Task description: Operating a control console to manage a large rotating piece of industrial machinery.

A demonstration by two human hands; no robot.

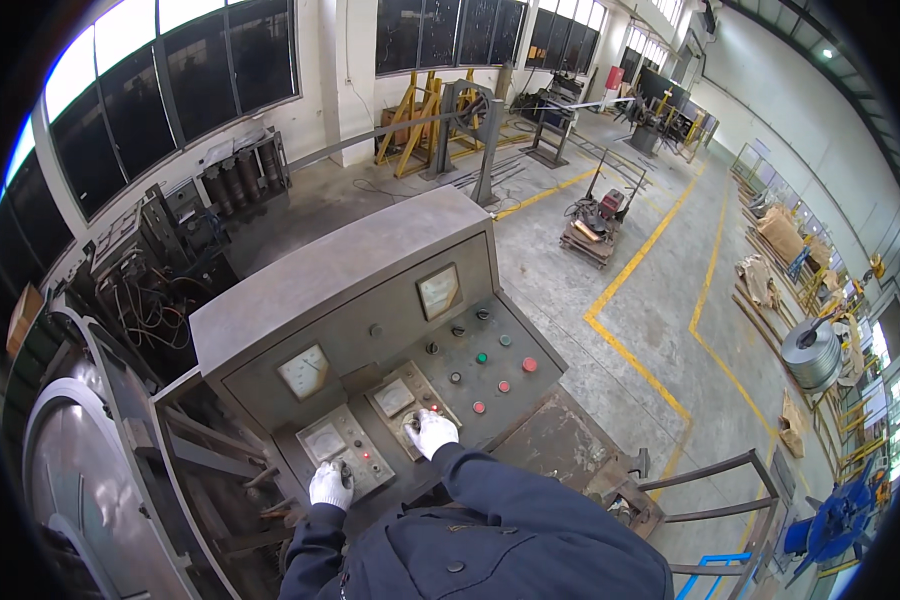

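While the left hand [331,487] curls its gloved fingers round the left knob [347,469], the right hand [433,434] pinches the right knob [411,424]; each knob sits on its own small control unit, side by side on the sloping face of the grey console [340,245]. Good handling here probably means small, even turns, one knob at a time, with an eye on the left meter [324,440] and the right meter [394,397], whose readings are too small to make out. The right sleeve [490,485] is best kept off the nearby red button [478,407]. As for containers, the console's housing is closed, hiding its insides, and the brown-wrapped bundle [778,233] by the far wall shows only its covering, so its contents cannot be told.
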